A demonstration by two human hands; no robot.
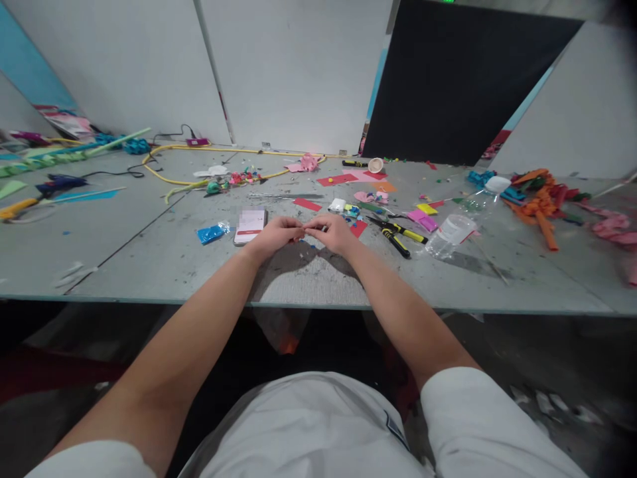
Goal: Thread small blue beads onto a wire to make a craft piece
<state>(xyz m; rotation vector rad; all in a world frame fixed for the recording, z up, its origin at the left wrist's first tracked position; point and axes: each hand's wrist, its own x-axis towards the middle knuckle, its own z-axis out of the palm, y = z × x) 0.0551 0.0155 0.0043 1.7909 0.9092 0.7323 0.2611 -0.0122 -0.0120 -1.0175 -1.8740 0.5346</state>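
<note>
Over the front middle of the grey table point(308, 285), my left hand point(279, 234) and my right hand point(332, 232) meet at their fingertips. Both are closed in a pinch; whatever lies between the fingers is too small or hidden to make out. A phone point(250, 226) with a lit screen lies just left of my left hand. Beside it is a blue packet point(211, 234). Behind my right hand are a white packet point(337, 205) and small blue bits point(352, 212). Pliers with yellow-black handles point(395, 236) lie to its right.
A clear plastic bottle point(482, 198) lies at the right by a plastic cup-like piece point(450, 236). Orange crepe strips point(540, 199) are heaped farther right. Pink and yellow packets point(423, 219) and red paper point(338, 180) are scattered behind. A glue gun point(62, 184) rests at the left.
</note>
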